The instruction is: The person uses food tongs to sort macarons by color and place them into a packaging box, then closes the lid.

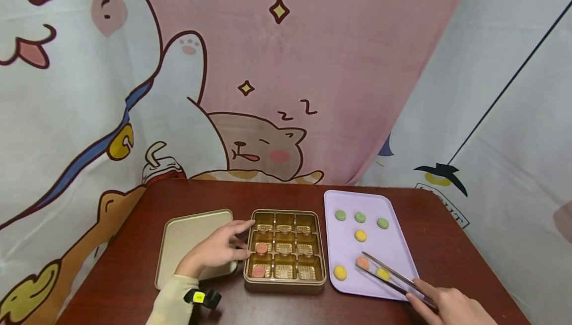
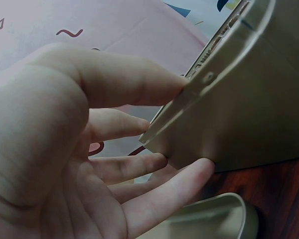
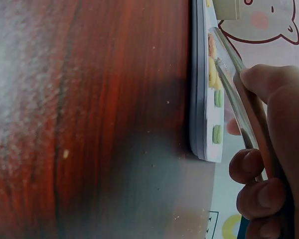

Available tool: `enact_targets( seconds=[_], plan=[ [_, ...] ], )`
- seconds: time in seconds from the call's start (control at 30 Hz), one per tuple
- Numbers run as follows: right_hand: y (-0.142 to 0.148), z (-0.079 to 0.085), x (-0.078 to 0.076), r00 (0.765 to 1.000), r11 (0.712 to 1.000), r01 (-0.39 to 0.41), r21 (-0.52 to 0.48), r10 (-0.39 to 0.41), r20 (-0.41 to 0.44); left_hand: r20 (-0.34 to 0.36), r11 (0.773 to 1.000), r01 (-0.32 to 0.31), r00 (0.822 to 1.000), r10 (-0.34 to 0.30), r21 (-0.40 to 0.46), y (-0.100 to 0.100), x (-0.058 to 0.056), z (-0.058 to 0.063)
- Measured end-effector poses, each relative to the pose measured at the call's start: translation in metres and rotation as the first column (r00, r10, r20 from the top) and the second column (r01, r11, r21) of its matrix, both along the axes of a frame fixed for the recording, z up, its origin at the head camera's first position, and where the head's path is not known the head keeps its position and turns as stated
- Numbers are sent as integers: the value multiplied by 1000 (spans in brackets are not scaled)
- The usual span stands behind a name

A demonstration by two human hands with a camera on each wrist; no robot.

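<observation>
Left hand [image 1: 216, 249] touches box [image 1: 284, 288] on left side (two pink macarons [image 1: 258, 271] inside); right hand [image 1: 456, 307] holds tongs [image 1: 397, 275], tips either side of another pink macaron [image 1: 363, 263] on tray [image 1: 380, 245].

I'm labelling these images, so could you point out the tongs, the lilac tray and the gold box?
Tongs [image 3: 252, 105]: right wrist view, on one metal arm.
Lilac tray [image 1: 380, 248]: head view, on a bare patch of its floor.
Gold box [image 1: 285, 288]: head view, on its front outer wall.
</observation>
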State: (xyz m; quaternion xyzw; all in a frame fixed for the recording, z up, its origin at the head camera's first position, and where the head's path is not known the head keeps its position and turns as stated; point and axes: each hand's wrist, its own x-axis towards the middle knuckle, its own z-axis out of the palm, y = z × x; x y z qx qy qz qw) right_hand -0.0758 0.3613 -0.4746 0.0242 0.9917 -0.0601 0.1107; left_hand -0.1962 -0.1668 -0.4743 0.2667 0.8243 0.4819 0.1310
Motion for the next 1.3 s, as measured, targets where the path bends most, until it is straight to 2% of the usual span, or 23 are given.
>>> enact_targets(
  seconds=[0.3,0.73,1.13,1.3],
  plan=[
    [2,-1,2,999,999,-36,6,37,-26,5,1000,5,1000,-5,16,0,0,2],
    [3,0,-1,999,999,-36,10,36,13,8,1000,8,1000,-8,18,0,0,2],
    [5,-3,-3,999,999,-47,8,47,-6,10,1000,0,1000,0,-5,0,0,0],
    [2,0,-3,998,999,-45,4,45,-46,2,1000,6,1000,-6,6,0,0,1]
  ],
)
